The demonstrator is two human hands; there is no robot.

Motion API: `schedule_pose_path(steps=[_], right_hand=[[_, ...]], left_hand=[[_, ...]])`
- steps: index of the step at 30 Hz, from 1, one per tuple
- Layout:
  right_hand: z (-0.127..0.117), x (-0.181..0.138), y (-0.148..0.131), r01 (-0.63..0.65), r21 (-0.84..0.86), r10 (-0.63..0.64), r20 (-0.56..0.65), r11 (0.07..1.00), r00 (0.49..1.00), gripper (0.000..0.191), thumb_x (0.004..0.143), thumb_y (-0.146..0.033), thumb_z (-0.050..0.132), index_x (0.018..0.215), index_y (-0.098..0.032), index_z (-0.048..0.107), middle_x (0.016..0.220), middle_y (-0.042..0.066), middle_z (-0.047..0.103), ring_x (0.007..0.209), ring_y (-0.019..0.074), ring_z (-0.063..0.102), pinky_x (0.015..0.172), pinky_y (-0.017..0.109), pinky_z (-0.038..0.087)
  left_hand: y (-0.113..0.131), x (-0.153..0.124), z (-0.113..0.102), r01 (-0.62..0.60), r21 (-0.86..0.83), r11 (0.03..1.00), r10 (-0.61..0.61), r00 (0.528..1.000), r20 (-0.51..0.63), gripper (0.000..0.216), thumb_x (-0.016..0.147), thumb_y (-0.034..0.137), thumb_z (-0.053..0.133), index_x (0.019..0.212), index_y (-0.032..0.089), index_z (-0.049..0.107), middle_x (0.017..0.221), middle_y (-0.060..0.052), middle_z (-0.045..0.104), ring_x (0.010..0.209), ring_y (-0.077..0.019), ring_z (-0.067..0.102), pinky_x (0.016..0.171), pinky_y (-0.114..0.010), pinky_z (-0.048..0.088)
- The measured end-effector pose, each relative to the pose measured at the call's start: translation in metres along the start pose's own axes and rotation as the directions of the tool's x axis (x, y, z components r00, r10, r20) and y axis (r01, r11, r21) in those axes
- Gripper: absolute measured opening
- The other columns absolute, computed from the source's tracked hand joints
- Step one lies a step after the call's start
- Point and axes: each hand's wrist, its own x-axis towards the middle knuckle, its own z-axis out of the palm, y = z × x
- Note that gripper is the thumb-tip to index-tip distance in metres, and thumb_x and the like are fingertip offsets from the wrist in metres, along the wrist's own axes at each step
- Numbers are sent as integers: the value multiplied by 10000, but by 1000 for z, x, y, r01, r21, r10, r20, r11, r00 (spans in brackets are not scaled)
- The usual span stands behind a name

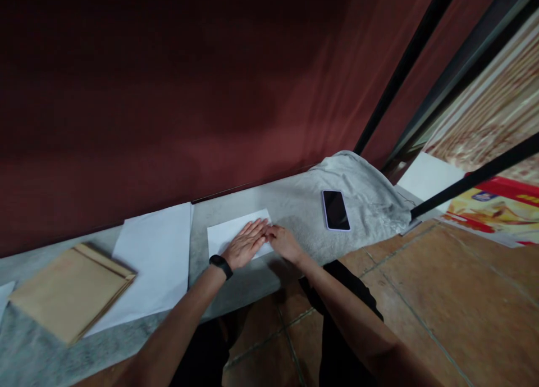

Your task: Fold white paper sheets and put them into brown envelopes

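Since my left hand (246,244) lies flat, fingers close, on the paper (224,233), I'd press evenly; my right hand (283,243) curls at its edge; whether pinching, I can't tell.

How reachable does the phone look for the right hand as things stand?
Probably yes: the phone lies on the grey cloth, to the right of the right hand, with nothing visible between them. That hand would likely first have to leave the white paper's edge.
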Motion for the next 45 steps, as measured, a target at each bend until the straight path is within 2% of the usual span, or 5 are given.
schedule_pose_path(steps=[8, 15, 23, 28, 45], right_hand=[[0, -1, -1, -84, 6, 84, -95, 996, 992, 271, 910, -86, 486, 905, -193, 735, 922, 34, 761, 824, 150, 673, 771, 226, 473], [20, 3, -9, 302, -146, -315, -79, 942, 946, 368, 1007, -178, 402, 1279, -182, 650, 1368, 81, 638, 1293, 163, 558, 1138, 311, 392], [49, 2, -16, 464, -405, -466, 98, 788, 879, 449, 1060, -365, 382, 1465, -209, 497, 1570, 80, 439, 1452, 244, 394, 1234, 492, 244], [52, 14, -18, 404, -417, -413, 73, 815, 908, 472, 1050, -354, 423, 1503, -223, 445, 1606, 77, 373, 1481, 263, 346, 1239, 506, 208], [36, 19, 7, -24, -482, -90, -213, 876, 973, 603, 1050, -384, 342, 1551, -51, 318, 1612, 180, 318, 1493, 309, 302, 1226, 498, 179]], left_hand=[[28, -43, 9, -47, 16, 999, 47, 999, 3, 588, 1053, 487, 255, 1581, 228, 266, 1631, -53, 318, 1530, -182, 213, 1273, -432, 174], [46, -79, -4, -55, -159, 986, 58, 998, 18, 525, 1058, 442, 258, 1501, 227, 442, 1545, -44, 479, 1455, -157, 393, 1244, -387, 284], [7, -81, -1, 392, -166, 905, -426, 844, -327, 582, 1053, 437, 203, 1525, 149, 386, 1568, -115, 437, 1490, -215, 335, 1234, -477, 292], [-11, -70, 12, 438, 24, 899, -416, 869, -268, 664, 1032, 520, 213, 1562, 131, 311, 1623, -137, 326, 1533, -249, 218, 1252, -493, 209], [-26, -81, 21, 660, -7, 751, -614, 694, -377, 780, 1008, 569, 192, 1562, 23, 246, 1616, -232, 288, 1520, -325, 239, 1233, -526, 226]])
